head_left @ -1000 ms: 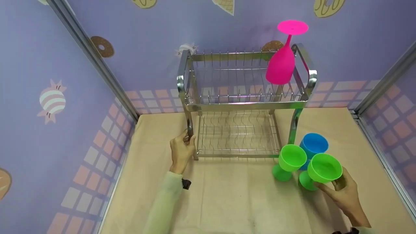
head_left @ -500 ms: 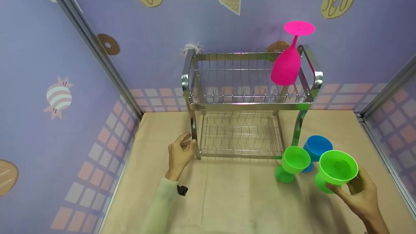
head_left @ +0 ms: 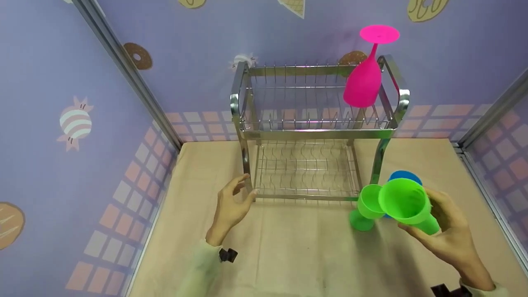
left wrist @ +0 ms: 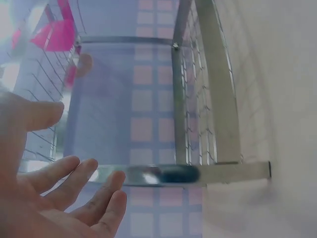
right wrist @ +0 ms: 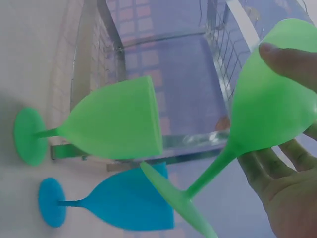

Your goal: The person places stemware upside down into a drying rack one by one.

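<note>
My right hand (head_left: 449,235) grips a green goblet (head_left: 404,201) round its bowl, lifted and tilted with its mouth toward the left. Its stem and foot show in the right wrist view, pointing down and left. Another green goblet (right wrist: 114,119) stands upright on the table beside a blue goblet (right wrist: 133,201), which the held one mostly covers in the head view. My left hand (head_left: 231,206), fingers spread and slightly bent, holds nothing near the left front leg of a metal dish rack (head_left: 317,135). A pink goblet (head_left: 364,82) rests upside down on the rack's upper right.
The rack's lower wire shelf (head_left: 305,169) sits just over the cloth-covered table (head_left: 288,247). Patterned purple walls (head_left: 198,41) close in the back and sides, with metal posts (head_left: 136,82) at the corners.
The right hand has lifted the green goblet from beside the other two, then tipped it and brought it left. The left hand has loosened from the rack's leg and its fingers have spread.
</note>
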The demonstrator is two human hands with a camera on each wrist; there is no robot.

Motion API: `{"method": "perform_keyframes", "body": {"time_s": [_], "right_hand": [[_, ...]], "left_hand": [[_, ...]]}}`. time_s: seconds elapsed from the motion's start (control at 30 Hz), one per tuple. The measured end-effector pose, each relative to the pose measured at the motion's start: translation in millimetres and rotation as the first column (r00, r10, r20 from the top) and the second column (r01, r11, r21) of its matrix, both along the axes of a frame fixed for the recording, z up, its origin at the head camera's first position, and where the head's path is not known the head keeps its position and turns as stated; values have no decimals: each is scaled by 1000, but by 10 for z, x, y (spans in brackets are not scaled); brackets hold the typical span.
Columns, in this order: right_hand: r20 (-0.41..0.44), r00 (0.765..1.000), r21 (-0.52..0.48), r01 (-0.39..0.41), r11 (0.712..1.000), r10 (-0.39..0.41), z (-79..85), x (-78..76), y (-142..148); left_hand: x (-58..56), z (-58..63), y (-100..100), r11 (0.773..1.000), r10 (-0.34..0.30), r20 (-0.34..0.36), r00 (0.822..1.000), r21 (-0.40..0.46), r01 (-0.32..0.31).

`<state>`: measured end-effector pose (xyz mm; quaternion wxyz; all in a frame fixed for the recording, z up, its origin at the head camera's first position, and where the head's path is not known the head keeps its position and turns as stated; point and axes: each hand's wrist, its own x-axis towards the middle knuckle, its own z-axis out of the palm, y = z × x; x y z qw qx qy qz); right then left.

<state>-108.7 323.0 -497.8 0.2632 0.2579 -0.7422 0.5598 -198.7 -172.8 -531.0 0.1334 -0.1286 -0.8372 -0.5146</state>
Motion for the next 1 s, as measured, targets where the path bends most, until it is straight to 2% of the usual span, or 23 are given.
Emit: {"method": "perform_keyframes", "body": {"time_s": [0.13,0.27,0.53,0.8,0.9,1.0], "right_hand": [[-42,995,146,91,985,-86,110,-29,-170],[-64,990,242,134,961,-122,161,-58,-299],[-163,979,364,173,915,-121,225,-164,-517],[-237,959,511,258,820,-155,230,-225,-771],[-294,942,533,302,790,-162,200,-260,-867],[-369,915,538,352,766,-162,177,-295,-958]], "left_hand": [[89,85,92,999,-50,-9,999,-11,50],[169,142,174,994,-110,-6,994,-9,110],[279,256,370,983,-185,-47,982,-21,185],[277,291,586,968,-252,-79,964,-3,253],[271,292,663,963,-269,-69,961,-10,269],[272,298,745,960,-281,-58,958,-18,281]]}}
